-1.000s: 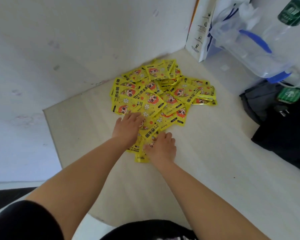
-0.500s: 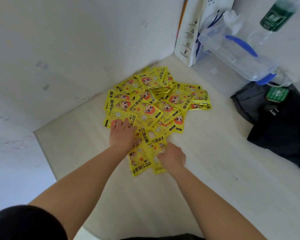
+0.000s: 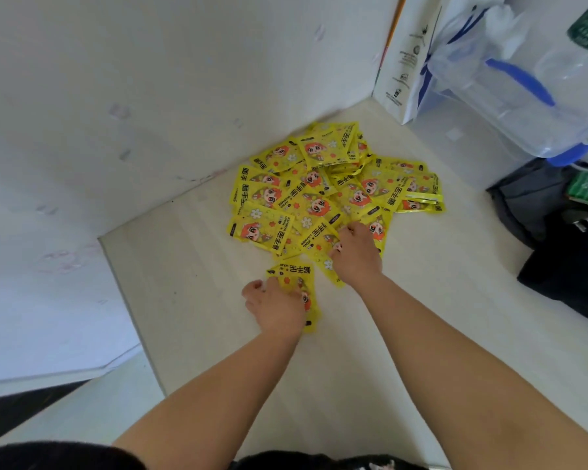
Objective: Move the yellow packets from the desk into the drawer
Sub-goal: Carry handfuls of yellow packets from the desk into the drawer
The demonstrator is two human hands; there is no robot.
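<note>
Several yellow packets [image 3: 323,191] with a red-haired cartoon face lie in a loose heap on the pale desk [image 3: 404,334], close to the white wall. My left hand [image 3: 275,305] lies on a small stack of yellow packets [image 3: 294,276] pulled out in front of the heap, with its fingers curled over them. My right hand [image 3: 355,252] presses down on the heap's near edge, its fingertips on a packet. No drawer is in view.
A white paper bag [image 3: 408,59] and a clear plastic container with a blue handle [image 3: 510,86] stand at the back right. Dark clothing [image 3: 564,239] lies on the desk's right side. The desk's left edge [image 3: 126,293] drops off beside the wall.
My left hand has drawn a few packets out of the heap toward me. My right hand has moved forward onto the heap's near edge.
</note>
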